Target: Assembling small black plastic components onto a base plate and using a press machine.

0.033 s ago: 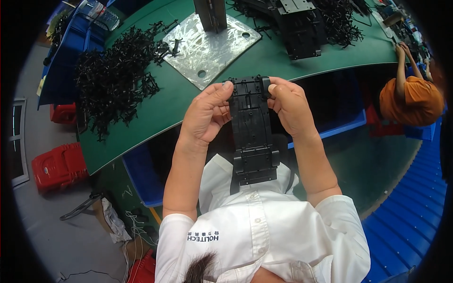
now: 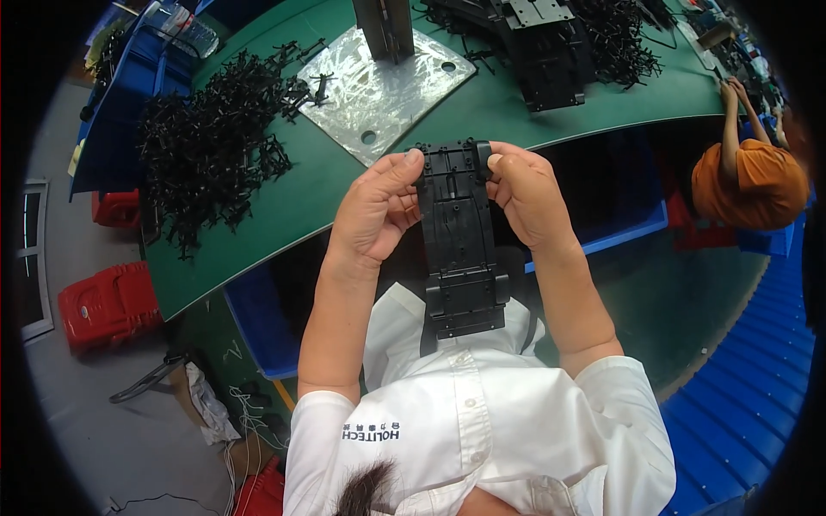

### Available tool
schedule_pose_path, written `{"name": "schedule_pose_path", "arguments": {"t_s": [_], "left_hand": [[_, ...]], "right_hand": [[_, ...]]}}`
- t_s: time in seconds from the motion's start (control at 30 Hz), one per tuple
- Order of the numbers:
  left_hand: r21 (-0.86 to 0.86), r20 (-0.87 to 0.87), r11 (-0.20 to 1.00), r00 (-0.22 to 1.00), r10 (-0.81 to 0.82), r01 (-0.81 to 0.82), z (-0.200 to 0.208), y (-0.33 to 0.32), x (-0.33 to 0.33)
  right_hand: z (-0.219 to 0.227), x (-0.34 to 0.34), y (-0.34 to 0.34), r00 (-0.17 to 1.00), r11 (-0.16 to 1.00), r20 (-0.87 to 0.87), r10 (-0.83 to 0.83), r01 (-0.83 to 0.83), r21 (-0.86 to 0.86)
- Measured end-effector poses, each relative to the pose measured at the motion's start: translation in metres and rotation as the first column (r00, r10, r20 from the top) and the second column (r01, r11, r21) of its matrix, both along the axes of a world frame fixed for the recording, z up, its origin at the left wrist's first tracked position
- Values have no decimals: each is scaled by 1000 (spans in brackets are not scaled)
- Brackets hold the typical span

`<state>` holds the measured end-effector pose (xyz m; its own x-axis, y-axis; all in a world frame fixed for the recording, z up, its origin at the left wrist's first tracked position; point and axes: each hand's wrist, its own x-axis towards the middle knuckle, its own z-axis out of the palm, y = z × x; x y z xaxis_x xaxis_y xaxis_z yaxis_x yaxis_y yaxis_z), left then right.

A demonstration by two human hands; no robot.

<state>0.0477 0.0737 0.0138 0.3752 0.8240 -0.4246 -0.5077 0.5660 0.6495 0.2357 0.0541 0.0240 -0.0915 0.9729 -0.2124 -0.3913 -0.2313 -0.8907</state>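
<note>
I hold a long flat black plastic frame part (image 2: 460,249) lengthwise in front of my chest, just over the near edge of the green table (image 2: 284,215). My left hand (image 2: 374,211) grips the left side of its far end, thumb on top. On the right side of that end, my right hand (image 2: 529,193) has its fingers curled over the edge. The near end of the part hangs free above my white shirt.
A heap of small black plastic pieces (image 2: 215,146) lies on the table at left. A shiny metal plate (image 2: 383,77) with an upright post stands behind the part, stacked black frames (image 2: 542,60) beyond. A person in orange (image 2: 748,185) works at right. Red crates (image 2: 107,305) sit on the floor.
</note>
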Motion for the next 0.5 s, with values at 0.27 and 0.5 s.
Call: {"name": "schedule_pose_path", "arguments": {"t_s": [0.27, 0.5], "left_hand": [[-5, -12, 999, 999, 48, -48, 2, 8, -2], [-8, 13, 998, 998, 60, -60, 10, 18, 0]], "right_hand": [[0, -12, 12, 989, 988, -74, -128, 121, -98], [5, -20, 20, 978, 979, -42, -206, 205, -19]]}}
